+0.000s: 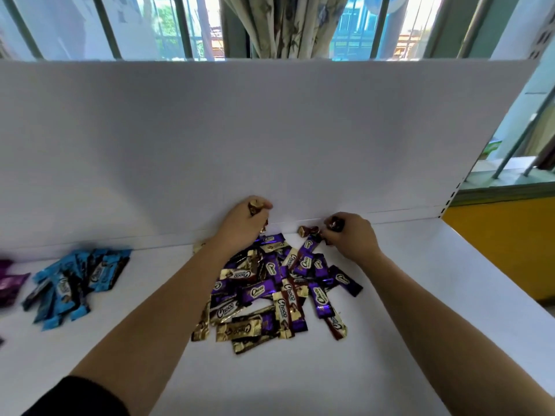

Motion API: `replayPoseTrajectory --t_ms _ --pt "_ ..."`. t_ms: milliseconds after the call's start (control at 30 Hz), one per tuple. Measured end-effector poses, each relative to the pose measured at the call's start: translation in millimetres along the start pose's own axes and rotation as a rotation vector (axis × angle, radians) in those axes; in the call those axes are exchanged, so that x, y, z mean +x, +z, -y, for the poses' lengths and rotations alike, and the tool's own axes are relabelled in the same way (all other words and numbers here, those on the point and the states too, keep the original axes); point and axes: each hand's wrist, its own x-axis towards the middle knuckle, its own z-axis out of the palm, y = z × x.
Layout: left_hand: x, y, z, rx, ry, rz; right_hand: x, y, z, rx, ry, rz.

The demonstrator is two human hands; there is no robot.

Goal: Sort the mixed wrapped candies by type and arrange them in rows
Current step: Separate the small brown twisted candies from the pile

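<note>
- Three groups of wrapped candy lie on the white surface (pixel 300 382). A mixed pile (pixel 270 291) of purple, gold and brown wrappers sits near the middle of the back edge. A blue pile (pixel 75 280) sits toward the left edge. A few dark purple pieces (pixel 10 283) lie at the left edge itself, cut off by the frame.
- An upright white panel (pixel 270 130) closes the back edge. Barred windows (pixel 168 25) and a patterned curtain (pixel 288 25) show above it.
- The left forearm (pixel 168 310) crosses the surface and covers the left side of the mixed pile.
- One loose brown candy (pixel 306 230) lies at the back edge between the hands, just beside the right fingers.
- Left hand (pixel 240 226): at the back edge against the panel, fingers curled round brown-and-gold candies (pixel 255 205).
- Right hand (pixel 351 235): at the back edge, right of the mixed pile, fingers curled and pinching a dark brown candy (pixel 335 223).
</note>
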Motion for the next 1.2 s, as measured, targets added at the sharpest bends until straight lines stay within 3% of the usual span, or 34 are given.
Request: replayPoseTrajectory --t_ms 233,333,467,967,1200 --pt "16.1 57.0 -12.7 0.599 0.226 0.182 -8.8 35.5 -5.8 -0.136 -0.041 -0.097" --pt "17.2 82.4 -14.7 0.859 0.194 0.291 -9.5 33.6 -7.3 -0.082 -0.058 -0.087" --pt "15.7 97.9 -22.0 0.974 0.144 0.3 -12.5 28.6 -9.2 -0.002 -0.073 -0.08" --pt "14.5 79.3 -14.0 0.842 0.201 0.355 -26.1 8.1 -5.2 0.278 0.062 -0.097" --pt "3.6 15.7 -6.6 0.316 0.192 -0.035 -31.6 10.7 26.8 0.33 0.023 -0.096"
